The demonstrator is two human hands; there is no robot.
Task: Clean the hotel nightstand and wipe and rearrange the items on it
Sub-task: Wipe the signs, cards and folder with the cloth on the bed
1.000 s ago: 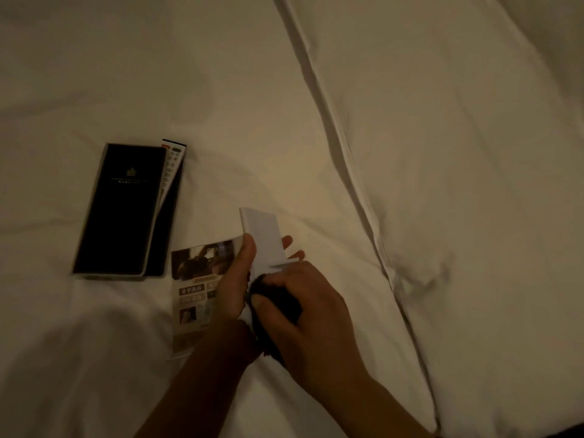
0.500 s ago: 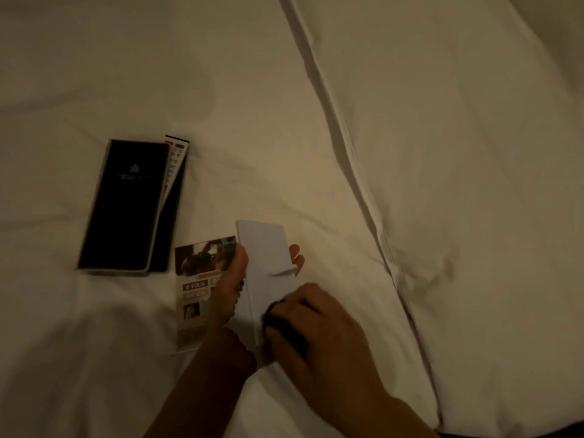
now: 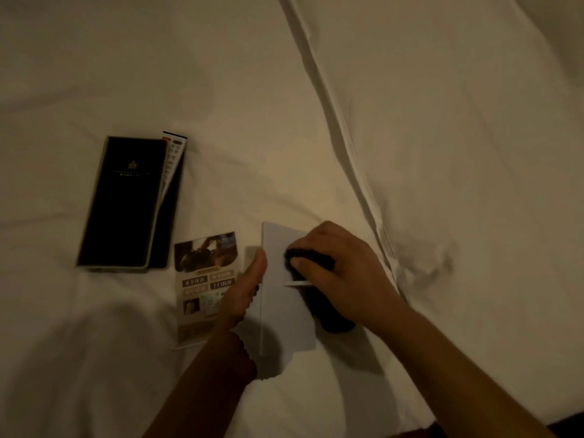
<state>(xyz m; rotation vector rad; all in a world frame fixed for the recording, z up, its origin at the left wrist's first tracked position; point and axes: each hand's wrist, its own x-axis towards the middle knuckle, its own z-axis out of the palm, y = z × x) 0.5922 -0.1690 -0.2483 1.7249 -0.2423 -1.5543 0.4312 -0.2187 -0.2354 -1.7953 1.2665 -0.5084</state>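
A white card stand (image 3: 281,305) is held just above the white bed sheet. My left hand (image 3: 243,292) grips its left edge, thumb on the face. My right hand (image 3: 341,273) grips a dark cloth (image 3: 319,298) and presses it on the upper part of the card's face. A printed leaflet card (image 3: 202,279) with photos and text lies on the sheet just left of my left hand, partly under it.
A black folder (image 3: 123,200) with a remote control (image 3: 173,159) tucked along its right side lies on the sheet (image 3: 252,121) at left. A large white pillow (image 3: 458,137) fills the right side, its seam running diagonally.
My right hand with the cloth slid down the card, then back up to its upper part. The card tilted a little in my left hand.
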